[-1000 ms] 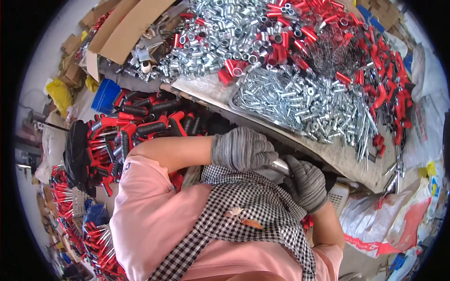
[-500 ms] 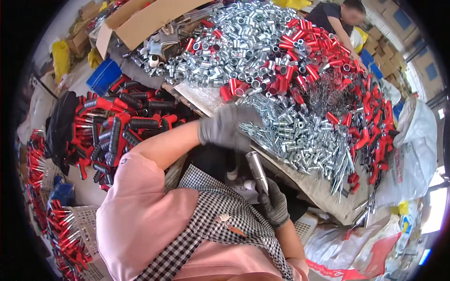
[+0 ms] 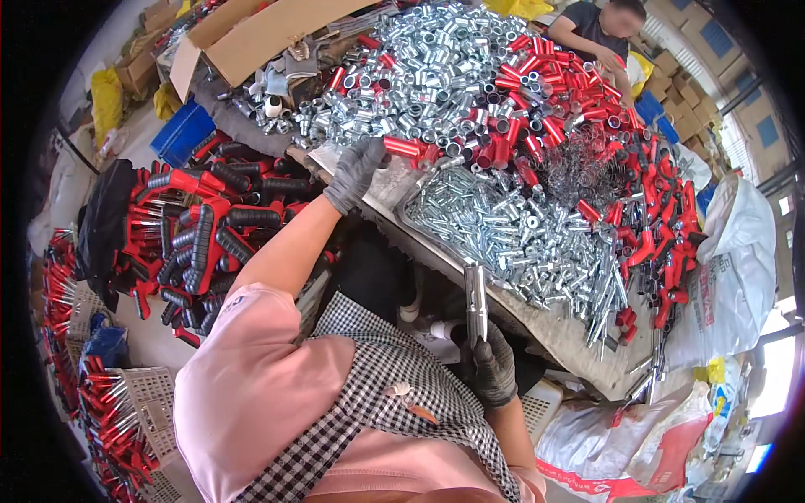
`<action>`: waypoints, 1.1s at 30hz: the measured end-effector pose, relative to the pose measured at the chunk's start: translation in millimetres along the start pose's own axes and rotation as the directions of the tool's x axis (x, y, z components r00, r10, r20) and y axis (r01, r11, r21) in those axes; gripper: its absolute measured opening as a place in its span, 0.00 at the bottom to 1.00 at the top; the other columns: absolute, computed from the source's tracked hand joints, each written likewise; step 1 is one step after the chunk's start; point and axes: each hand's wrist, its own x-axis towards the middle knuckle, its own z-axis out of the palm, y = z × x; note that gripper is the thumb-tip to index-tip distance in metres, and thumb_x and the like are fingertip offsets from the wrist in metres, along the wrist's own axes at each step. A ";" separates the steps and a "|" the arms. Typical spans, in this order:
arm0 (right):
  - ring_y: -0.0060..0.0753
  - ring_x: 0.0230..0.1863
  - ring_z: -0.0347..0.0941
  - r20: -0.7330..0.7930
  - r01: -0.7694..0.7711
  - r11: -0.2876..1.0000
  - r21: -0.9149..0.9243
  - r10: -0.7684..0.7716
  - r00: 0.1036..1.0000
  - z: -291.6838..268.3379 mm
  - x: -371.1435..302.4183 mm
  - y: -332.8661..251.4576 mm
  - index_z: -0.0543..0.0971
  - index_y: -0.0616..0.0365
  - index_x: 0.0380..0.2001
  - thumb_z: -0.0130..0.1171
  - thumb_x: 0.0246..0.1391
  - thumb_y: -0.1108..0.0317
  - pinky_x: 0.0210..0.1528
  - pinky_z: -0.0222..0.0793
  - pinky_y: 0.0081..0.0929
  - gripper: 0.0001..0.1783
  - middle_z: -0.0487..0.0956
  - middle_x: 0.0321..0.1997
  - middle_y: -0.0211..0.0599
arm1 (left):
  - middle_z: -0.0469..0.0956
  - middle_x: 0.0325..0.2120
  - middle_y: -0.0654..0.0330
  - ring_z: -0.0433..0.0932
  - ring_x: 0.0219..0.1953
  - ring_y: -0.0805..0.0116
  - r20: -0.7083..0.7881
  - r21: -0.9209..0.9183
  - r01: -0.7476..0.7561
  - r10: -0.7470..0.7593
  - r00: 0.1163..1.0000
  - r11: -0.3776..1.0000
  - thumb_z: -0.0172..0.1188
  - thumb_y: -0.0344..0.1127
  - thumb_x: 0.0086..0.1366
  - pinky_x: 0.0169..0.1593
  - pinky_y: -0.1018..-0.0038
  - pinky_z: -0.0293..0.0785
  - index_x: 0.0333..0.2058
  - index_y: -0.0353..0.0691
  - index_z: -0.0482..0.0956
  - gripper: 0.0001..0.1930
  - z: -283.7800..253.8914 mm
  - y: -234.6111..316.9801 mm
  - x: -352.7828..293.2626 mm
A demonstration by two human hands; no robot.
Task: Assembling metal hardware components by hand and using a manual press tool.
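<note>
My left hand (image 3: pixel 356 170), in a grey work glove, reaches to the near left edge of the metal parts pile. Its fingers are closed on the end of a red metal tube (image 3: pixel 404 147), which points right toward more red tubes. Lower down, in front of the bench edge, my right hand (image 3: pixel 492 369), gloved too, grips the lower end of a shiny silver tube (image 3: pixel 476 303) with a slot along it. That tube stands nearly upright. Right of my left hand, a tray (image 3: pixel 408 220) holds many thin bolts and small silver fittings (image 3: pixel 520 228).
Silver sleeves (image 3: pixel 436 75) are heaped on the bench (image 3: pixel 570 356), with wire springs (image 3: pixel 583 168) among red tubes. Red-and-black handles (image 3: pixel 201 243) pile up at left near a blue bin (image 3: pixel 184 134). Another person (image 3: pixel 599 38) works across the bench. White sacks (image 3: pixel 620 440) lie lower right.
My left hand has moved left and up from above the bolts to the red tube and closed on it. The silver tube in my right hand has tipped more upright.
</note>
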 end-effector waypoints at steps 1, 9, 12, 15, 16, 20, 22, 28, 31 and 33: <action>0.12 0.20 0.60 0.010 -0.041 0.999 0.002 0.041 0.999 -0.9 -2.3 3.4 0.67 0.67 0.54 0.60 0.50 0.42 0.19 0.52 0.10 0.40 0.76 0.35 0.34 | 0.78 0.29 0.59 0.77 0.33 0.70 0.043 -0.110 0.048 -0.044 0.998 0.993 0.60 0.51 0.59 0.38 0.75 0.73 0.36 0.34 0.77 0.22 -0.3 16.9 -3.6; 0.14 0.14 0.58 0.055 -0.022 0.994 0.106 0.017 0.998 16.9 7.2 -3.3 0.69 0.64 0.52 0.58 0.52 0.41 0.17 0.52 0.13 0.38 0.67 0.17 0.25 | 0.78 0.23 0.60 0.78 0.24 0.72 0.214 -0.273 0.206 -0.149 0.965 0.940 0.63 0.46 0.60 0.31 0.77 0.75 0.34 0.34 0.79 0.18 55.4 101.5 -53.4; 0.13 0.14 0.57 0.090 -0.026 0.997 0.073 0.020 0.996 17.9 7.3 -7.5 0.69 0.63 0.52 0.56 0.52 0.40 0.17 0.52 0.12 0.38 0.67 0.17 0.25 | 0.79 0.23 0.60 0.77 0.23 0.74 0.263 -0.230 0.297 -0.235 0.936 0.927 0.62 0.46 0.60 0.29 0.77 0.74 0.35 0.35 0.79 0.17 63.1 101.5 -58.3; 0.13 0.13 0.57 0.086 -0.037 0.995 0.094 0.029 0.996 17.7 6.2 -7.3 0.68 0.64 0.52 0.55 0.53 0.39 0.17 0.51 0.12 0.39 0.67 0.16 0.24 | 0.78 0.22 0.63 0.76 0.23 0.75 0.295 -0.163 0.286 -0.229 0.927 0.944 0.62 0.44 0.61 0.28 0.78 0.74 0.33 0.36 0.79 0.15 72.9 102.2 -62.1; 0.13 0.13 0.57 0.074 -0.036 0.995 0.097 0.029 0.997 18.5 5.8 -7.3 0.68 0.64 0.52 0.55 0.53 0.39 0.17 0.51 0.12 0.39 0.67 0.16 0.24 | 0.78 0.24 0.62 0.76 0.24 0.75 0.375 -0.082 0.271 -0.222 0.900 0.959 0.62 0.47 0.60 0.30 0.78 0.74 0.34 0.36 0.79 0.17 74.1 101.0 -62.9; 0.15 0.14 0.58 0.163 -0.081 0.993 0.084 0.067 0.984 19.3 8.9 -6.9 0.67 0.63 0.54 0.53 0.53 0.38 0.17 0.52 0.13 0.39 0.66 0.15 0.25 | 0.76 0.30 0.63 0.75 0.32 0.78 0.532 -0.130 0.341 -0.225 0.816 0.931 0.64 0.41 0.59 0.29 0.80 0.74 0.39 0.39 0.75 0.14 92.0 92.9 -77.8; 0.16 0.14 0.57 0.154 -0.089 0.988 0.123 0.070 0.986 21.6 10.5 0.0 0.68 0.62 0.54 0.53 0.54 0.38 0.17 0.52 0.15 0.38 0.65 0.15 0.25 | 0.75 0.35 0.63 0.74 0.36 0.76 0.546 -0.145 0.417 -0.279 0.790 0.897 0.65 0.40 0.58 0.35 0.77 0.75 0.47 0.43 0.72 0.20 103.0 87.5 -84.1; 0.17 0.13 0.57 0.141 -0.113 0.930 0.350 0.067 0.988 30.8 9.7 11.3 0.64 0.61 0.56 0.54 0.54 0.41 0.16 0.53 0.15 0.37 0.66 0.18 0.25 | 0.78 0.37 0.60 0.75 0.41 0.71 0.569 -0.147 0.258 -0.132 0.812 0.955 0.60 0.45 0.62 0.49 0.72 0.71 0.50 0.36 0.73 0.22 121.3 68.3 -117.0; 0.16 0.15 0.56 0.199 -0.138 0.883 0.449 0.052 0.979 28.5 20.0 20.8 0.64 0.56 0.57 0.54 0.55 0.43 0.17 0.53 0.16 0.35 0.67 0.23 0.24 | 0.77 0.35 0.56 0.77 0.38 0.67 0.530 -0.211 0.393 -0.233 0.815 0.895 0.59 0.50 0.61 0.45 0.71 0.75 0.52 0.34 0.69 0.29 129.9 68.0 -115.4; 0.16 0.16 0.57 0.222 -0.215 0.784 0.582 0.101 0.970 29.8 26.5 22.4 0.63 0.55 0.57 0.55 0.55 0.45 0.18 0.55 0.16 0.34 0.67 0.25 0.24 | 0.76 0.36 0.56 0.78 0.37 0.65 0.566 -0.254 0.459 -0.254 0.784 0.851 0.58 0.51 0.61 0.43 0.70 0.76 0.56 0.35 0.64 0.32 136.2 62.6 -114.3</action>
